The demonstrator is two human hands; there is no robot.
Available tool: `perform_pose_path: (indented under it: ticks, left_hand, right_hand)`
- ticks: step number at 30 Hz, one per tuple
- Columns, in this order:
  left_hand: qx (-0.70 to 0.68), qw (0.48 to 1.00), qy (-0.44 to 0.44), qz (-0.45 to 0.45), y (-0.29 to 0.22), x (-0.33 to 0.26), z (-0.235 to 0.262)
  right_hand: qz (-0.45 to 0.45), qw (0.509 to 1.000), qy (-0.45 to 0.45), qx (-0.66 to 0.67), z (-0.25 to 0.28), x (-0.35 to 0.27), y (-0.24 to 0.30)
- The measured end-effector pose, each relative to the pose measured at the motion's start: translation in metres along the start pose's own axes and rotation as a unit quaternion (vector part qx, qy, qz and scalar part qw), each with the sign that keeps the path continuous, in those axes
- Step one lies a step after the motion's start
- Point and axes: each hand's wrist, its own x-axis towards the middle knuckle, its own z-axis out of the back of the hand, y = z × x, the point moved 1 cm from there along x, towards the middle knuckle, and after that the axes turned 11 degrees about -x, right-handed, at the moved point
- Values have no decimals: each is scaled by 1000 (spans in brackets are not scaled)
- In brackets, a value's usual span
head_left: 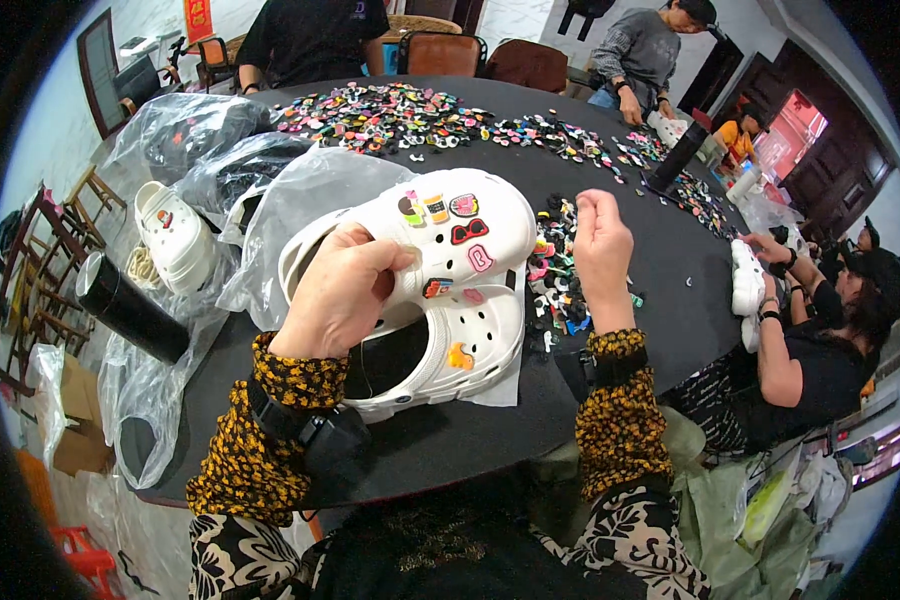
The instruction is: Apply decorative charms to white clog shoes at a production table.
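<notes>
Over the round black bench (660, 330), in from its near edge, the left hand (338, 285) pinches a white plastic clog (510, 212); the right hand (605, 245) curls its fingers closed, holding something or not, I cannot tell; best keep the clog still, pushing small bright charms (470, 232) straight.

The left hand (344, 285) pinches while the right hand (603, 250), raised upright, curls into a loose fist.

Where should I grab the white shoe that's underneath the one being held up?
Probably pinch the near rim of the lower white shoe, coming from the wearer's side, thumb inside. Its foot opening faces up, giving an edge to grasp, and that side is mostly uncovered, while the raised white shoe hides part of the far side.
</notes>
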Motion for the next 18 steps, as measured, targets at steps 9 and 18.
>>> perform_pose_path:
  ticks: [9,18]
  left_hand:
    - [5,1000,0,11,-2,0,4]
    - [-25,999,23,21,-5,-4,-1]
  right_hand:
    - [27,993,27,112,17,7,43]
    - [279,950,33,140,25,-6,121]
